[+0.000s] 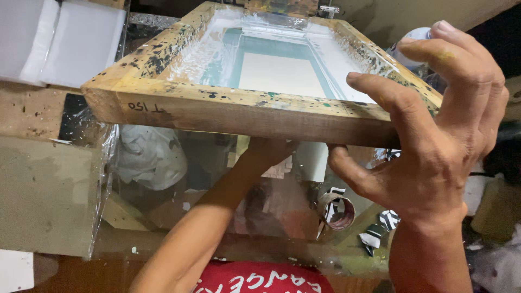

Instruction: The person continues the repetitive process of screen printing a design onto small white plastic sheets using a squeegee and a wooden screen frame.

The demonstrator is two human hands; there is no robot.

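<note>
A wooden screen-printing frame [217, 108], speckled with dark paint, is tilted up in front of me. Its mesh [277, 70] is smeared white and teal. My right hand [434, 130] grips the frame's near right corner, thumb under the front rail and fingers over the top edge. My left forearm [217, 217] reaches under the raised frame; the left hand [266, 149] is mostly hidden behind the front rail, so I cannot tell what it touches.
A clear plastic sheet [108, 163] hangs over the work surface below the frame. A tape roll [337, 210] and black-and-white scraps [380, 230] lie near the right. White sheets [59, 40] are stacked at the top left. A white crumpled cloth [149, 154] sits underneath.
</note>
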